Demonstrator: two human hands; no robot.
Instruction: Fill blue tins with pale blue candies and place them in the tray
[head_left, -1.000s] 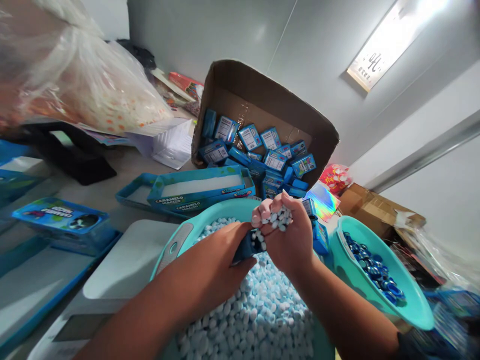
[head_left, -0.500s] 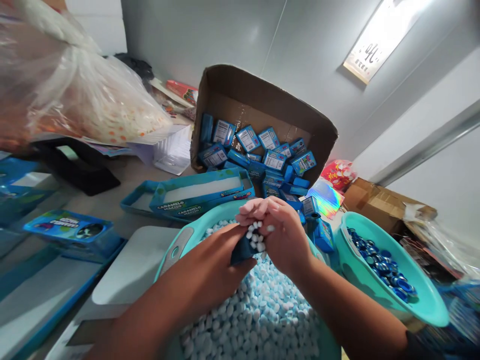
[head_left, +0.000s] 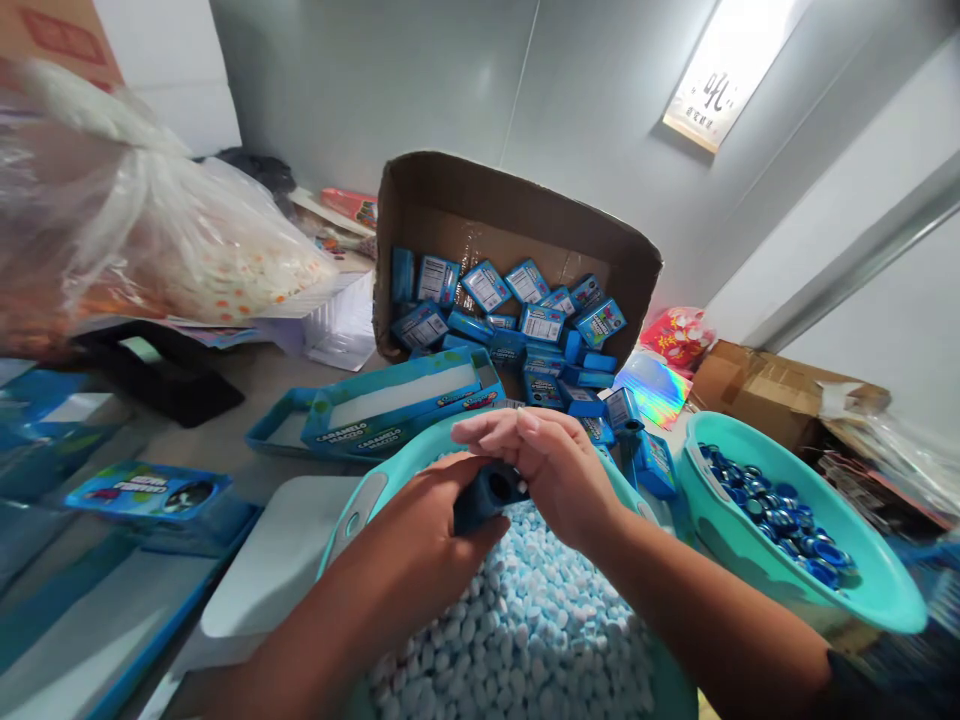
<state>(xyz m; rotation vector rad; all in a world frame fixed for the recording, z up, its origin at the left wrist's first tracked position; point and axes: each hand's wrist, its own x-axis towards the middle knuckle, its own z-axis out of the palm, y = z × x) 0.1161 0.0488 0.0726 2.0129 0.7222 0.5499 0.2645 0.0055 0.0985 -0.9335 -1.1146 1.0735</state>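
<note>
My left hand is closed round a small dark blue container with a round opening, held above a teal basin heaped with pale blue and white candies. Over the container's mouth lies my right hand, fingers curved and touching it; no candies show in the palm. Both hands meet over the far part of the basin.
A tilted cardboard box full of small blue packets stands behind the basin. A second teal basin with dark blue caps is at right. Blue display trays and a white scale lie left. A large plastic bag fills the upper left.
My right hand has turned from palm-up with a handful of candies to palm-down over the container; the candies are out of sight. My left hand kept its grip.
</note>
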